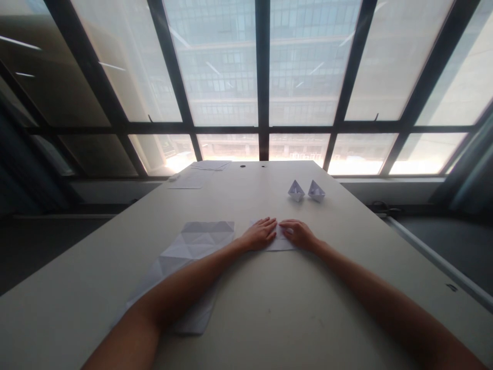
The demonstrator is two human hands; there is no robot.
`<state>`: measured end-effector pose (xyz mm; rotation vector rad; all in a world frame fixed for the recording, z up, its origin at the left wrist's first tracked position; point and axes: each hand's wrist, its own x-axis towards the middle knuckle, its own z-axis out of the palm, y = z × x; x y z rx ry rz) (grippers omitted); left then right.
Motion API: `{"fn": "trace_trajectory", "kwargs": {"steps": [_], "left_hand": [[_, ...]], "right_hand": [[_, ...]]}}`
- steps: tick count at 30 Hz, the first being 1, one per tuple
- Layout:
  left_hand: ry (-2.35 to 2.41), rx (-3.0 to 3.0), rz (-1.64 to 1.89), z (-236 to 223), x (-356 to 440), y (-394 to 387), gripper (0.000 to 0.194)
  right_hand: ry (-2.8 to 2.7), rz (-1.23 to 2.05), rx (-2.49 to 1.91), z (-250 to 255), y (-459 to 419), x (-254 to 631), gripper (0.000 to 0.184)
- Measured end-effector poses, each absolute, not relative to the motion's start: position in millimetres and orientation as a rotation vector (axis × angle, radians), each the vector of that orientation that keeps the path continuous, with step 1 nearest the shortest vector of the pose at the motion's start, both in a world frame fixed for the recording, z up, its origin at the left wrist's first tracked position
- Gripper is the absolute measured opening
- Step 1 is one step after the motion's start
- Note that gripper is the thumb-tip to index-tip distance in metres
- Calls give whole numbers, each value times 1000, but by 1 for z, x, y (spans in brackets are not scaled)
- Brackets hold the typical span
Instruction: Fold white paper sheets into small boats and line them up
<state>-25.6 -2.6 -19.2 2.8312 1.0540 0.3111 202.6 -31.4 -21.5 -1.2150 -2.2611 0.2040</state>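
Observation:
A small folded sheet of white paper (280, 245) lies flat on the table, partly covered by both hands. My left hand (260, 234) rests palm down on its left part, fingers stretched out to the right. On its right part sits my right hand (298, 234), fingers extended toward the left and touching the paper. The fingertips of the two hands nearly meet over it. Under and beside my left forearm is a larger creased white sheet (198, 244) with a grid of fold lines; the arm hides some of it.
Two folded paper boats (296, 190) (316, 191) stand side by side beyond my right hand. Flat papers (187, 181) lie at the far left of the white table (308, 308). Large windows (227, 67) rise past the far edge, with curtains (29, 159) at the sides.

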Motion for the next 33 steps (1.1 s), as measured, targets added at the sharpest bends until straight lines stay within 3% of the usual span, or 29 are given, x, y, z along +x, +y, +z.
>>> {"fn": "trace_trajectory", "kwargs": {"steps": [6,16,22,33], "left_hand": [[998,2841,301,-18,-26,-4,64],[1031,2783,299,-15,-24,-8,64],[1077,2792,291,-19,-26,-5,60],[1209,2910,274,-2,-22,-22,53]], "right_hand": [[-2438,195,-1415,-22,-30,201,57],[-2552,285,-1193,-12,-41,206,79],[-2144,178,-1401,-20,-32,206,42],[-1841,-71,-1753,-27,-24,212,53]]}}
